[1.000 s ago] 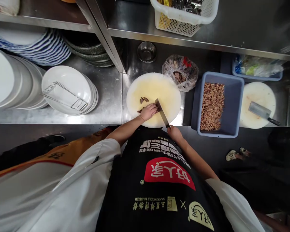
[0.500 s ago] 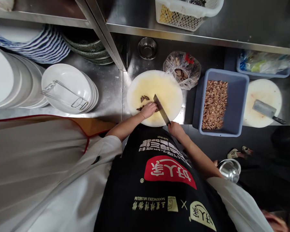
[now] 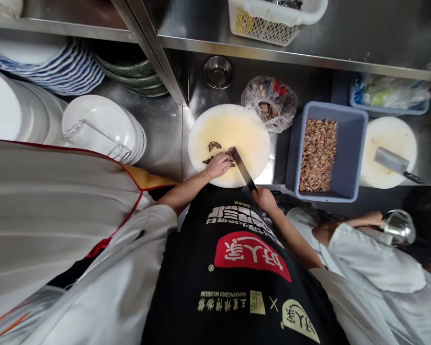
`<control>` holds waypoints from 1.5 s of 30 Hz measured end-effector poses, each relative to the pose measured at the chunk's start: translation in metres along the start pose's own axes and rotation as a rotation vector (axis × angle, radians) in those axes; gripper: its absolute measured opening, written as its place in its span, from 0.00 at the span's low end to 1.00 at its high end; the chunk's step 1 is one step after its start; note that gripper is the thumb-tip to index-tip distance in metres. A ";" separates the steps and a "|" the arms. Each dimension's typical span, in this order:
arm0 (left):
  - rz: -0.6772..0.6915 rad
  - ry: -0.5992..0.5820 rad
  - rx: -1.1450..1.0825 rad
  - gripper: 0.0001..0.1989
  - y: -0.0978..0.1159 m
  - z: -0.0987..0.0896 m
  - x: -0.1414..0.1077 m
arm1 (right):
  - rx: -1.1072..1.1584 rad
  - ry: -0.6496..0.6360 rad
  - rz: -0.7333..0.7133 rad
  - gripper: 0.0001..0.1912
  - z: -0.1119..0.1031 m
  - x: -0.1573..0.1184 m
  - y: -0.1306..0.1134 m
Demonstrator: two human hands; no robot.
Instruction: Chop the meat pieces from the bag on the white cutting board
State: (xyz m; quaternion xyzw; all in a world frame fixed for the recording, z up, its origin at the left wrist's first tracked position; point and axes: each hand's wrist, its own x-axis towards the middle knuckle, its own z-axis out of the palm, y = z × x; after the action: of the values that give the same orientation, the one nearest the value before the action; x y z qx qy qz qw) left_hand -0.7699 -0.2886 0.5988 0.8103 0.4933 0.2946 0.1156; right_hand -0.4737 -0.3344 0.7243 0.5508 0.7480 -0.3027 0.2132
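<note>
On a round white cutting board (image 3: 249, 124), yellowed in the middle, lie several dark brown slices of what looks like cooked meat (image 3: 214, 145). My left hand (image 3: 218, 166) presses down on some of them with its fingers curled, so those pieces are partly hidden. A cleaver (image 3: 243, 167) slants across the board's near right part, its blade end beside my left fingertips. Its handle is gripped in my right hand (image 3: 265, 199) at the counter edge. Behind the board sits a clear plastic bag (image 3: 269, 103) with more brown pieces inside.
Right of the board stands a blue-grey tub (image 3: 350, 158) of chopped brown meat, then another board (image 3: 373, 139) with a cleaver (image 3: 391, 159). Stacked plates (image 3: 93, 120) fill the left. A metal bowl (image 3: 218, 72) is behind. People in white stand close on both sides.
The cleaver's blade end has come slightly toward me, and my right hand has moved a little back. A co-worker carrying a shiny metal vessel has come into view at right; the one at left is nearer.
</note>
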 end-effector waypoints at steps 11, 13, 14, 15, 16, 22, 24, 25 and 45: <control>-0.015 -0.104 0.044 0.12 -0.003 0.004 0.005 | 0.045 -0.010 0.014 0.18 -0.022 0.031 -0.044; -0.022 -0.114 0.036 0.12 -0.002 0.003 0.004 | 0.090 -0.005 0.037 0.18 -0.024 0.051 -0.060; -0.028 -0.116 0.029 0.13 -0.001 0.002 0.003 | 0.110 0.006 0.040 0.18 -0.025 0.059 -0.068; -0.038 -0.114 0.022 0.12 0.001 0.000 0.001 | 0.124 0.019 0.037 0.18 -0.026 0.066 -0.075; -0.043 -0.112 0.013 0.11 0.003 -0.002 -0.001 | 0.130 0.031 0.033 0.18 -0.026 0.070 -0.079; -0.046 -0.106 0.001 0.09 0.011 -0.005 -0.007 | 0.097 -0.010 -0.008 0.18 -0.010 0.043 -0.041; -0.076 -0.089 0.001 0.09 0.012 -0.004 -0.006 | 0.076 -0.033 -0.045 0.18 -0.007 0.029 -0.018; -0.084 -0.083 0.002 0.09 0.012 -0.003 -0.006 | 0.060 -0.032 -0.054 0.18 -0.007 0.023 -0.009; -0.077 -0.095 0.087 0.12 0.009 0.002 -0.004 | 0.084 -0.004 -0.012 0.18 -0.011 0.053 -0.058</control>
State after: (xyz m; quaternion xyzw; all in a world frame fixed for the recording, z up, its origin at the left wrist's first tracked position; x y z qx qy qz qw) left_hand -0.7637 -0.2968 0.6004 0.8081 0.5301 0.2295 0.1149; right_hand -0.5447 -0.3016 0.7104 0.5543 0.7374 -0.3362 0.1897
